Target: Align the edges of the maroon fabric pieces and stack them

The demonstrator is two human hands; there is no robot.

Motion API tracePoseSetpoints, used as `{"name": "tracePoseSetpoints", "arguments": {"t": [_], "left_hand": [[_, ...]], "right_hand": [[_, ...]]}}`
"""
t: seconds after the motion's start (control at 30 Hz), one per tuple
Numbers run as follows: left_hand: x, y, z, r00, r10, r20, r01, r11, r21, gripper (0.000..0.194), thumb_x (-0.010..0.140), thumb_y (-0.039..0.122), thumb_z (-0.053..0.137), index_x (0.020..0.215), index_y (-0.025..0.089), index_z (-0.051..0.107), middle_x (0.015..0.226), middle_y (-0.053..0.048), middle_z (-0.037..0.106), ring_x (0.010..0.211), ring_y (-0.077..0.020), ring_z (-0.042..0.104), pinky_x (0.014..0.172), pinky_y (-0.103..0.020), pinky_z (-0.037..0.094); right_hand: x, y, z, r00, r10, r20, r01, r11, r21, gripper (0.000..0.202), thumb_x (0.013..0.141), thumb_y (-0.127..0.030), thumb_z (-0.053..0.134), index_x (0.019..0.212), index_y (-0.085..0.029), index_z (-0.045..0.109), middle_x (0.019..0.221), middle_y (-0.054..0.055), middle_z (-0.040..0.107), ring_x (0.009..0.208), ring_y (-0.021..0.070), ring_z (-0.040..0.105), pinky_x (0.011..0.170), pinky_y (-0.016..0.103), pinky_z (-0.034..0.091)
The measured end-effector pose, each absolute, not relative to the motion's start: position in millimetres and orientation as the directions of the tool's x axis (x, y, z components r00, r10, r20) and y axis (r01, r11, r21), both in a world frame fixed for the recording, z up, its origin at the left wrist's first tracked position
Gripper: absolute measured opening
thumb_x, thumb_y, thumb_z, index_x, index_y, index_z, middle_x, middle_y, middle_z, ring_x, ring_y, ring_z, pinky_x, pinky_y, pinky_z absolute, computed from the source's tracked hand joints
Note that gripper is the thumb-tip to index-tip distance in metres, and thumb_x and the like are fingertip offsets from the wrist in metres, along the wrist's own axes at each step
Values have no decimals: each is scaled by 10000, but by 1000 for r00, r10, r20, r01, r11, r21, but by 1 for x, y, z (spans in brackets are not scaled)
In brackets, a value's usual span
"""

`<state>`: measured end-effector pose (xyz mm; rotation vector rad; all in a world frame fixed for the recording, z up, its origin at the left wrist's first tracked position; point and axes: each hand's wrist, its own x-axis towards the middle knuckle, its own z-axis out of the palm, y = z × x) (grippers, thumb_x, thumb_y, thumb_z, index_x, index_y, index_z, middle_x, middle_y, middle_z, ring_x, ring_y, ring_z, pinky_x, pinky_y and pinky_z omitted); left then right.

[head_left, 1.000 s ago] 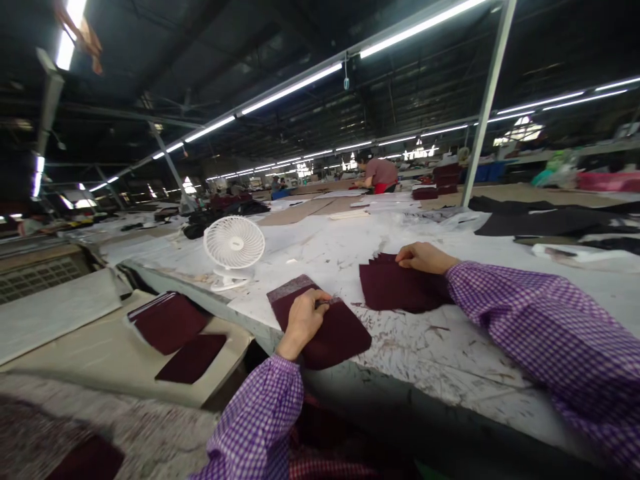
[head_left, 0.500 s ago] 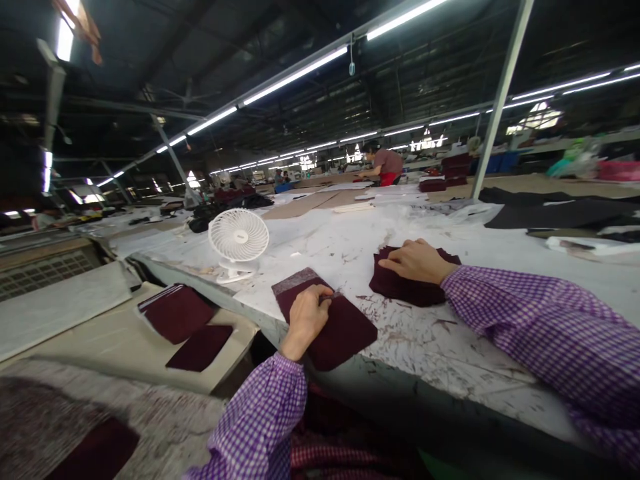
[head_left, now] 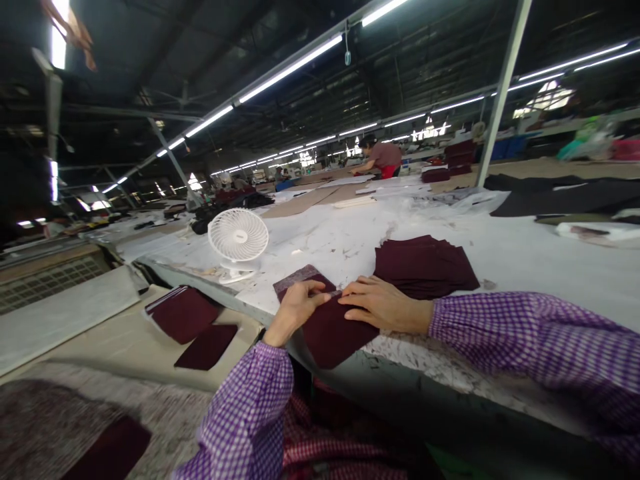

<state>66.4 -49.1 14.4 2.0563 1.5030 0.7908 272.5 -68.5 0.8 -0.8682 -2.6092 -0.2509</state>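
Maroon cloth pieces (head_left: 333, 340) lie over the near edge of the white table, with a greyish strip at their far end. My left hand (head_left: 299, 303) pinches the cloth near that strip, thumb and fingers together. Flat on the same cloth, just to the right, rests my right hand (head_left: 383, 305) with its fingers stretched out. Behind my right hand sits a stack of maroon pieces (head_left: 425, 265), slightly fanned and untouched.
A white fan (head_left: 239, 237) stands left of the cloth. More maroon pieces (head_left: 183, 313) lie on a lower beige surface (head_left: 115, 343) at the left. A person (head_left: 384, 158) bends over the table (head_left: 320, 233) farther back. Dark fabric (head_left: 565, 197) lies at the right.
My right hand has left the stack and moved left and nearer, onto the cloth beside my left hand. The stack is now uncovered. My left hand has shifted slightly left.
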Motion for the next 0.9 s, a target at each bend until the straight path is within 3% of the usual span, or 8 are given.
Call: {"name": "tracePoseSetpoints", "arguments": {"t": [0.2,0.37,0.5,0.67,0.9], "left_hand": [[84,-42,27,268,953,139,810,-301,504,157,739,285,618,806,196,729,803,-29,707,815,-207,628,768,-293,467],[91,-44,8,231,928,292,795,-353,493,167,747,182,617,864,232,725,872,0,690,844,-174,614,772,-264,460],[89,-48,-5,260,880,397,771,-437,464,209,798,163,583,927,251,722,891,8,656,841,-154,595,745,-254,457],[92,-56,-5,357,812,461,822,-508,258,260,863,161,503,974,266,713,828,-18,610,844,-164,546,729,-260,441],[96,-60,0,476,766,432,848,-529,4,303,894,162,425,946,242,712,847,-57,587,834,-201,504,767,-323,406]], "right_hand": [[278,-69,3,-758,521,391,598,796,97,397,935,-422,390,1131,-183,639,1059,89,630,928,219,516,826,376,399],[282,-69,4,-663,628,409,683,730,-13,434,896,-473,452,1148,-168,631,1053,104,605,959,233,506,837,386,388],[285,-68,3,-648,649,398,697,716,-33,433,895,-479,446,1140,-179,639,1024,110,590,962,240,496,843,394,376],[286,-69,3,-648,652,393,699,714,-33,431,896,-479,442,1125,-176,645,1019,119,579,953,244,494,840,396,372],[285,-70,2,-646,649,402,698,716,-33,422,902,-466,435,1116,-169,644,1012,119,574,948,241,499,844,389,372]]}}
